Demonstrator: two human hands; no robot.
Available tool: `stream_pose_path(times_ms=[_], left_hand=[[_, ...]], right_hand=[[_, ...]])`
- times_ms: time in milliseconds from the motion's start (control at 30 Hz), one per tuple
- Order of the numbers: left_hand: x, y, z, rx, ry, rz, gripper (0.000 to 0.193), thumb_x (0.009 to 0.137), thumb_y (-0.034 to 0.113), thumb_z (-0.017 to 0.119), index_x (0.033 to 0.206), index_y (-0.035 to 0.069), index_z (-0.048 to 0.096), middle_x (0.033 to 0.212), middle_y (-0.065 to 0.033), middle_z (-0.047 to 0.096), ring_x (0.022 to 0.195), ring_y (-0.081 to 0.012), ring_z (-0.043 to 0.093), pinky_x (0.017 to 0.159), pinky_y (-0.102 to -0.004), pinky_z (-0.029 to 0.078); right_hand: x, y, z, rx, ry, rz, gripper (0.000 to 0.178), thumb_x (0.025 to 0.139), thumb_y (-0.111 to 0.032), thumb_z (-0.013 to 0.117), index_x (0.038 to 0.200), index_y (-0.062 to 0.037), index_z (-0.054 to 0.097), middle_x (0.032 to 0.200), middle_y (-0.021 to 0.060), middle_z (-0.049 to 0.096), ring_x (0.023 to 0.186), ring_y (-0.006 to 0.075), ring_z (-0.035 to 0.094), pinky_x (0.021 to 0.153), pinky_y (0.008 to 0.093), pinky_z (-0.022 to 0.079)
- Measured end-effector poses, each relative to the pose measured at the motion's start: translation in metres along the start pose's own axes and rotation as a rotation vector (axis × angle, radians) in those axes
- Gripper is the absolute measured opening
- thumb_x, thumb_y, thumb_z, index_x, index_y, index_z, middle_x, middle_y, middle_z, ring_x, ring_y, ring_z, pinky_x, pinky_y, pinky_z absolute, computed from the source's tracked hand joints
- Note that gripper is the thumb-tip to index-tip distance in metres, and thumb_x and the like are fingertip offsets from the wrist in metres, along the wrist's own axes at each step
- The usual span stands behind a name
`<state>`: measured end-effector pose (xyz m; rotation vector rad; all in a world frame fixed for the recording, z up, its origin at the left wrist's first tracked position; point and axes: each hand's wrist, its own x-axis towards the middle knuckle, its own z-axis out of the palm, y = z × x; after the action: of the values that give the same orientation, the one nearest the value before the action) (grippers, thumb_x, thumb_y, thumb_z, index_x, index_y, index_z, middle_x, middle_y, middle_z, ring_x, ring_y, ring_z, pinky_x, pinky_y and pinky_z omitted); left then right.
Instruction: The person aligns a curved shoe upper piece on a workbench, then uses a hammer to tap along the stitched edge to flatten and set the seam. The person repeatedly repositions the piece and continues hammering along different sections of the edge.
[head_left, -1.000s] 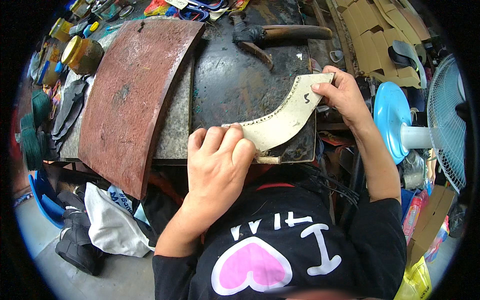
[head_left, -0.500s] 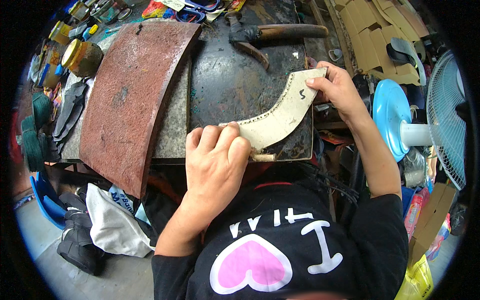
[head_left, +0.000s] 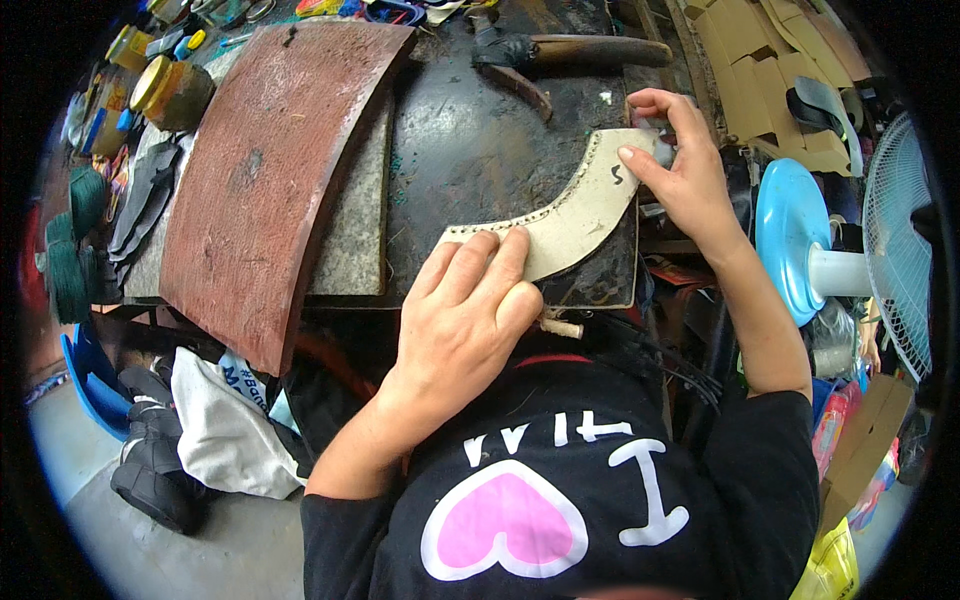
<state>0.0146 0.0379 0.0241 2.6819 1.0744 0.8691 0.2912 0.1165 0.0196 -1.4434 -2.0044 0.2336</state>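
Note:
A curved cream piece (head_left: 590,205) with a row of small holes or stitches along its inner edge and a dark mark near one end lies on the dark tabletop. My left hand (head_left: 470,300) holds the piece's left end, fingertips pressed on its top face and thumb at the near edge, the thumb tip hidden. At the right end is my right hand (head_left: 685,170), its thumb touching the face. The fingers of that hand are spread and raised beyond the end, apart from the thumb. Below my left hand, a short pale stub (head_left: 562,328) sticks out by the table edge.
A hammer (head_left: 570,50) with a dark wrapped head lies at the back. To the left, a large reddish-brown curved sheet (head_left: 265,170) rests over a grey slab (head_left: 355,220) and overhangs the front edge. Jars (head_left: 172,95) stand behind it. A blue stool (head_left: 792,240) and fan (head_left: 900,245) are at right.
My right hand has loosened its pinch on the piece's end, and its fingers have spread. My left fingers have straightened and moved right along the piece. The view has shifted slightly.

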Motion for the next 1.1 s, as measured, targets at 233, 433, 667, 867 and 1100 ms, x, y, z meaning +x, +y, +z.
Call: stream_pose_path(times_ms=[233,433,667,867,1100], left_hand=[[0.002,0.007,0.002,0.045,0.026,-0.044,0.017,0.074,0.016,0.066,0.082,0.007,0.054,0.118,-0.0162,0.064,0.105,-0.0292,0.061,0.092,-0.0415,0.050],[0.003,0.007,0.000,0.030,0.006,-0.062,0.015,0.075,0.016,0.065,0.082,0.008,0.055,0.117,-0.0153,0.065,0.104,-0.0279,0.061,0.094,-0.0420,0.049],[0.003,0.007,-0.002,0.007,0.009,-0.061,0.012,0.077,0.016,0.063,0.083,0.008,0.056,0.115,-0.0151,0.064,0.101,-0.0272,0.061,0.093,-0.0415,0.048],[0.006,0.005,-0.002,-0.004,0.027,-0.044,0.013,0.079,0.016,0.062,0.085,0.008,0.054,0.111,-0.0148,0.064,0.095,-0.0263,0.060,0.087,-0.0400,0.047],[0.010,0.010,0.003,0.083,0.042,-0.056,0.013,0.078,0.016,0.061,0.085,0.008,0.054,0.099,-0.0109,0.062,0.091,-0.0250,0.058,0.085,-0.0382,0.048]], right_hand=[[-0.012,-0.034,-0.006,-0.015,0.010,-0.461,0.030,0.075,-0.004,0.074,0.104,-0.0096,0.072,0.105,0.0088,0.066,0.100,0.0309,0.064,0.087,0.0413,0.052],[-0.017,-0.040,-0.002,0.078,-0.245,-0.553,0.029,0.078,-0.011,0.076,0.107,-0.0088,0.074,0.110,0.0082,0.070,0.102,0.0278,0.066,0.088,0.0401,0.055],[0.005,-0.020,-0.013,0.018,-0.279,-0.354,0.034,0.085,-0.015,0.072,0.118,-0.0056,0.069,0.118,0.0136,0.067,0.114,0.0332,0.061,0.100,0.0434,0.048],[0.022,-0.024,-0.027,-0.153,-0.311,-0.049,0.051,0.084,-0.021,0.075,0.131,-0.0064,0.061,0.128,0.0149,0.061,0.123,0.0345,0.055,0.104,0.0427,0.045],[0.081,0.004,0.007,-0.266,-0.147,-0.402,0.045,0.087,-0.010,0.069,0.132,-0.0107,0.062,0.123,0.0113,0.062,0.121,0.0315,0.056,0.103,0.0411,0.046]])
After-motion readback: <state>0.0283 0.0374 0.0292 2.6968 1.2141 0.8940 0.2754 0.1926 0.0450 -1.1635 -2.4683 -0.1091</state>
